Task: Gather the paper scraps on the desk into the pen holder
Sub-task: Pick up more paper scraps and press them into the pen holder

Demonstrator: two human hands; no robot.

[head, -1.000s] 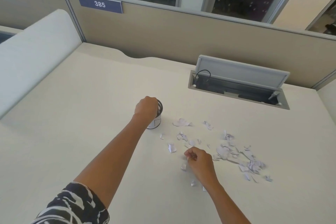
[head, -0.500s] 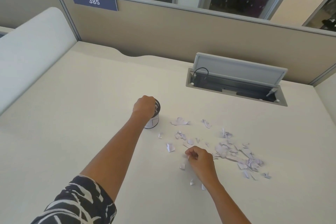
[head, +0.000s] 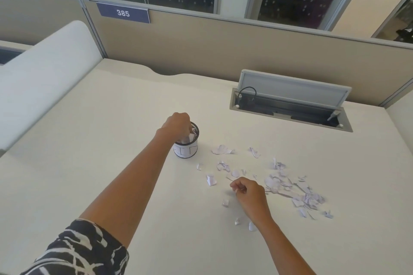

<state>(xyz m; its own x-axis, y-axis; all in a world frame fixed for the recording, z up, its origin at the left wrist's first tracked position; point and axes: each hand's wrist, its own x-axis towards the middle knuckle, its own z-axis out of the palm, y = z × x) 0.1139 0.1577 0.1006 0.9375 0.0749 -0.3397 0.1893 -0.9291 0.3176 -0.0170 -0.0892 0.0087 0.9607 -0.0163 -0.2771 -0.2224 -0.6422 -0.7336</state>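
The pen holder [head: 186,151], a small white cylinder with black lines and a dark rim, stands upright at mid-desk. My left hand [head: 177,124] is over its mouth, fingers curled down onto paper scraps [head: 189,137] that fill the opening. Pale lilac paper scraps [head: 280,182] lie scattered to the right of the holder, thickest at the far right [head: 309,200]. My right hand [head: 251,196] rests on the desk among them, thumb and forefinger pinched together on a small scrap. A few tiny scraps [head: 225,202] lie beside that wrist.
An open cable box [head: 290,109] with a raised grey lid is sunk into the desk at the back right. A beige partition [head: 223,47] runs behind the desk, and a white curved divider [head: 44,73] stands along the left.
Both hands stay almost where they were. My left hand has shifted slightly off the holder's mouth, so scraps inside show. The camera has moved a little.
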